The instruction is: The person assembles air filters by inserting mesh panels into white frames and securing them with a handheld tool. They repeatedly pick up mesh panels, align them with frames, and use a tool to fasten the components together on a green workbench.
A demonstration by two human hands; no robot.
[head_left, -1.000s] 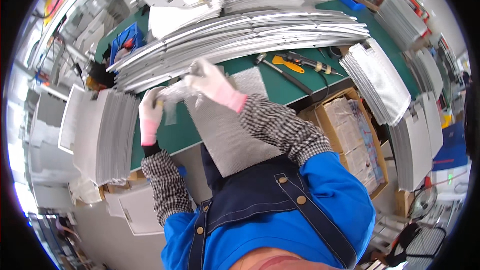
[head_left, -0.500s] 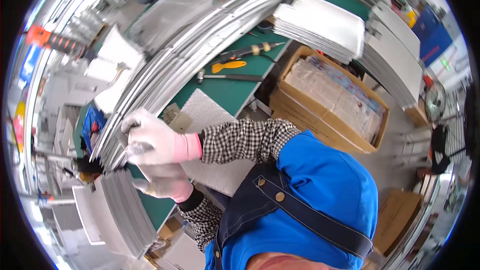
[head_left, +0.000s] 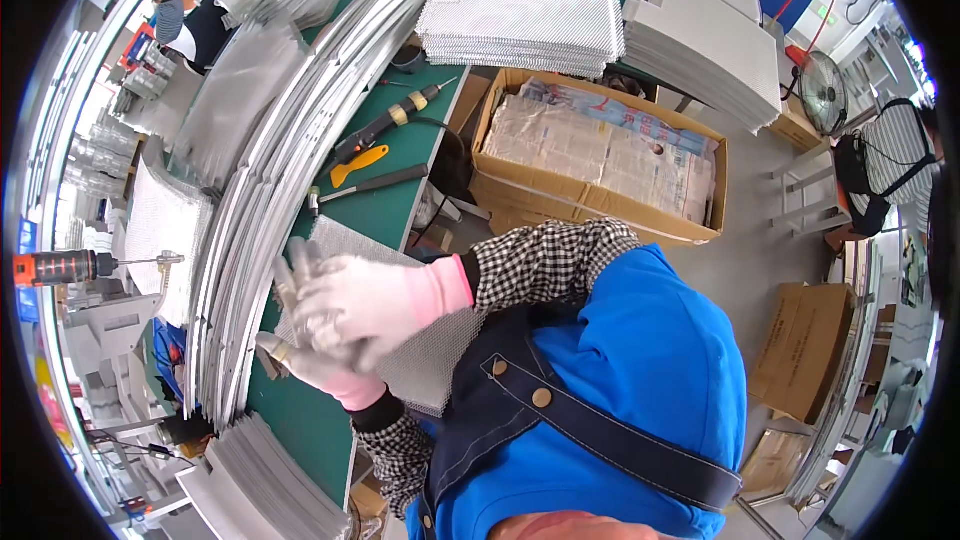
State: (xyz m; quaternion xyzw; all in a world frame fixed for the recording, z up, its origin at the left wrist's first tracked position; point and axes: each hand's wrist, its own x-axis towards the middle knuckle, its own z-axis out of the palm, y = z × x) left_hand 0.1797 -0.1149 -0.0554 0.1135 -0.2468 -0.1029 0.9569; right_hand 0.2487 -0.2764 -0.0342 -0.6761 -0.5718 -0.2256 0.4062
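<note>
Both of my hands wear white gloves with pink cuffs and overlap above the green workbench. My right hand lies across my left hand, its fingers smeared by motion. The left thumb sticks out to the side, and greyish fingertips show spread beyond the right hand. No held object shows between them, though the palms are hidden. Under the hands and my right sleeve lies a silvery mesh panel. Close beyond it are a hammer, a yellow-orange scraper and a black corded power tool.
Long white metal strips are piled along the left. Stacks of mesh panels and pale plates stand behind. An open carton holds wrapped parts at right. An orange-black electric screwdriver hangs far left. Another person is at upper left.
My view has turned, so the bench and carton appear shifted left. My hands have moved nearer the mesh panel, away from the strips, and the right now covers more of the left.
</note>
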